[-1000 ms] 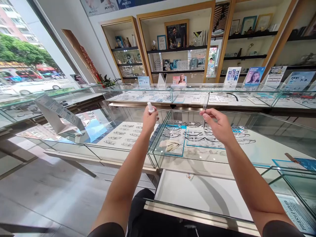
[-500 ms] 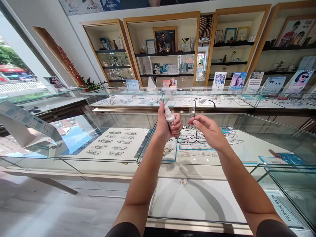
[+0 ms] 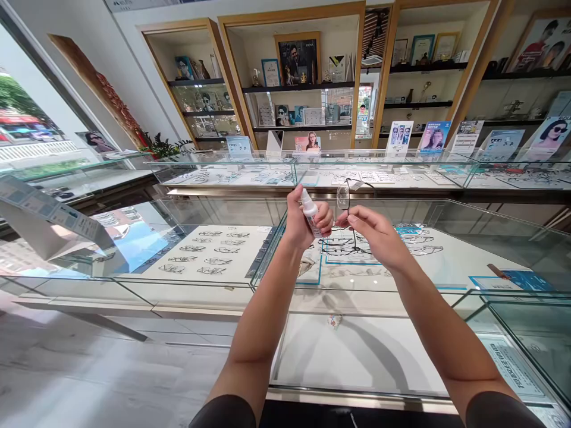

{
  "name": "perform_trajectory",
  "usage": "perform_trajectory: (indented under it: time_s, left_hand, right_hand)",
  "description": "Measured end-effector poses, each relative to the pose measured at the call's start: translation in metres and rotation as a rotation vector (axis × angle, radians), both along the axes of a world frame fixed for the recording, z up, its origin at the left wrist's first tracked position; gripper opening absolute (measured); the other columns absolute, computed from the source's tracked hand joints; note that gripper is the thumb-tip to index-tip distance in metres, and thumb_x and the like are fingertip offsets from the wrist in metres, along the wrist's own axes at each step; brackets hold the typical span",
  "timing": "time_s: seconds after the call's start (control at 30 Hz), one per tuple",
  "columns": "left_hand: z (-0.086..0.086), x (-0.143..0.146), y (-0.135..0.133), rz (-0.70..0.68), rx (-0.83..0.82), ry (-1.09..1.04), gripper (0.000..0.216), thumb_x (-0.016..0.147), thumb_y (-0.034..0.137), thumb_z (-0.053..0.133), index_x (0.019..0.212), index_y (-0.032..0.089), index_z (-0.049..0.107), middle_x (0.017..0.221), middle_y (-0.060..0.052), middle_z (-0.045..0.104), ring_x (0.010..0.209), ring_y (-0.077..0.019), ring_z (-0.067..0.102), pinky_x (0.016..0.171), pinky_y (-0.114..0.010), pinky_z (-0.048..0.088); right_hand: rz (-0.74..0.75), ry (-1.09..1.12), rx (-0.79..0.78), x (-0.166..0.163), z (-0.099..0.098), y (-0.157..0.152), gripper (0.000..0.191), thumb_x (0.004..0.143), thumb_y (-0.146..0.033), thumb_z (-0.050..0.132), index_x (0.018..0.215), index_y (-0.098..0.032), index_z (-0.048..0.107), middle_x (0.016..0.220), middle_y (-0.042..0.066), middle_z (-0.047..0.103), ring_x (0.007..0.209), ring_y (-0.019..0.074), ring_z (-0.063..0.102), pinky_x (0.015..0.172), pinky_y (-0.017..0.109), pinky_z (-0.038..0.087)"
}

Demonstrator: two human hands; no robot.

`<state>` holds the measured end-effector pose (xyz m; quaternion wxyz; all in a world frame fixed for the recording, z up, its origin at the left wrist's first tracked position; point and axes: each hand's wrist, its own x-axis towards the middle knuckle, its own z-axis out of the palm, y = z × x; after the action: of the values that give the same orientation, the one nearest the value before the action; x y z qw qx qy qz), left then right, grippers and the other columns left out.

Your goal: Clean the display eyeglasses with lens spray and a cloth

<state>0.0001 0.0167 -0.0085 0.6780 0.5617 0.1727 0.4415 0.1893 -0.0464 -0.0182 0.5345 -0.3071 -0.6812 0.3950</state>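
Note:
My left hand (image 3: 298, 227) is closed around a small white spray bottle (image 3: 311, 213), its nozzle end pointing up and its thumb raised beside the top. To the right, my right hand (image 3: 377, 233) pinches a pair of dark thin-framed eyeglasses (image 3: 343, 197) between thumb and fingers. One lens stands upright just right of the bottle, a short gap away. Both hands are raised above a glass display case (image 3: 214, 295). Part of the eyeglasses is hidden by my right fingers.
Rows of eyeglasses (image 3: 223, 261) lie inside the case. A small patterned packet (image 3: 334, 321) rests on the near white surface (image 3: 357, 356). A folded display stand (image 3: 49, 214) is at left. Another glass counter (image 3: 250, 191) and wooden shelves (image 3: 298, 87) stand behind.
The eyeglasses have turned, so a lens now shows more of its face. The bottle has shifted slightly right and down in view. Both hands keep their hold.

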Motion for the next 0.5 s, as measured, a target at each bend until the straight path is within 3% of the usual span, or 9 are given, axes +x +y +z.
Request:
perform_trajectory:
  time_s: [0.1,0.23,0.5]
  left_hand:
    - [-0.009,0.007,0.004,0.172,0.058,0.108,0.079,0.089,0.089,0.035,0.047,0.022,0.040,0.040,0.004,0.027,0.035,-0.0087,0.029,0.039,-0.025,0.028]
    - [-0.020,0.016,0.005,0.336,0.129,0.176,0.074,0.090,0.083,0.044,0.049,0.021,0.042,0.042,0.002,0.035,0.037,-0.0071,0.031,0.039,-0.023,0.026]
    - [-0.021,0.020,0.003,0.384,0.154,0.186,0.071,0.091,0.083,0.039,0.054,0.022,0.040,0.043,0.003,0.033,0.038,-0.0082,0.031,0.040,-0.024,0.026]
  right_hand:
    - [0.019,-0.003,-0.007,-0.001,-0.004,0.002,0.029,0.102,-0.053,0.064,0.098,-0.026,0.074,0.103,0.004,0.075,0.106,0.0220,0.068,0.101,0.039,0.051]
    - [0.064,-0.006,0.006,-0.006,-0.008,0.003,0.028,0.103,-0.052,0.062,0.101,-0.026,0.075,0.106,0.003,0.075,0.108,0.0216,0.067,0.103,0.038,0.051]
    - [0.098,0.001,-0.011,-0.010,-0.006,-0.001,0.034,0.101,-0.059,0.064,0.101,-0.026,0.075,0.108,0.005,0.078,0.108,0.0238,0.069,0.104,0.041,0.052]
